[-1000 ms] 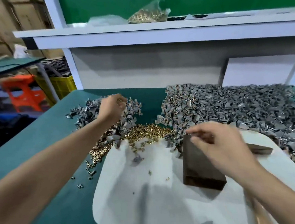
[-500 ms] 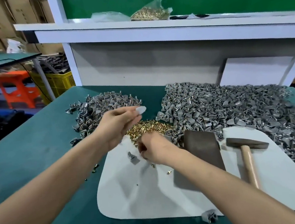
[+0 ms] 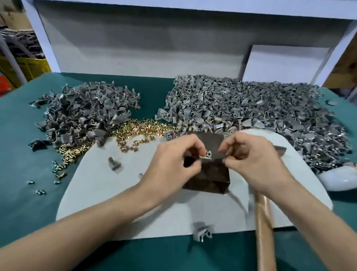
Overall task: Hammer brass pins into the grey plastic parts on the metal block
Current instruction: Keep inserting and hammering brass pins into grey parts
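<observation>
The left hand (image 3: 171,164) pinches a small grey plastic part (image 3: 206,155) between thumb and forefinger, with the other fingers curled under. It holds the part over the top of the dark metal block (image 3: 211,175), which sits just under and between the two hands. Whether the part touches the block is unclear. The right hand (image 3: 254,161) is just beside the part, its fingers curled and its thumb and forefinger tips drawn together. I cannot tell whether it has anything between them. A hammer (image 3: 264,236) lies under the right wrist, its wooden handle running back toward the person. Both hands are over a white mat (image 3: 114,197) on the green table (image 3: 19,153). Just beyond the left hand lies a heap of brass pins (image 3: 142,127). Farther out to that hand's left is a pile of grey parts (image 3: 85,113), and a bigger pile (image 3: 246,112) lies beyond the right hand.
</observation>
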Demonstrator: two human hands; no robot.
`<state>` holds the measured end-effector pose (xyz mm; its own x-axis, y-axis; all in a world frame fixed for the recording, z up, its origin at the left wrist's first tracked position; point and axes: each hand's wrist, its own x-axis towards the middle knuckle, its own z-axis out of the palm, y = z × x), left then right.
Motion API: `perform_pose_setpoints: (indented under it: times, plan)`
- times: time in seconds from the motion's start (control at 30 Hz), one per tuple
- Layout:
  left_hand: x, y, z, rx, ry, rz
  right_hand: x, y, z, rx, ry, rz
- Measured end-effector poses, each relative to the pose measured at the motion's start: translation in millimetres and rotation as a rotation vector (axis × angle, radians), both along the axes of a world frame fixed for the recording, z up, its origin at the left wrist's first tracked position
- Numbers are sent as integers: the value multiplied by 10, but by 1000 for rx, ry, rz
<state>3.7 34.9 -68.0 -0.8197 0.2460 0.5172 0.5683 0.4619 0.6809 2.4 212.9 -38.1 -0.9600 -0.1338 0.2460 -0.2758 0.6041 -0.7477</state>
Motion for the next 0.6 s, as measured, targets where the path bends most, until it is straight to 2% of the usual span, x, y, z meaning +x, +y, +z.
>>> perform_pose_setpoints:
  times: [0.13,0.23,0.43,0.6]
  plan:
    - [22,1,-133,-10,95,-31,144,62,-61,-4,310,-134]
    - [27,17,-164,13,128,-11,199,65,-131,-59,426,-149]
    - [14,8,-196,90,148,-43,202,35,-230,-69,451,-108]
    - [42,9,-209,36,192,-47,218,32,-281,-167,295,-79]
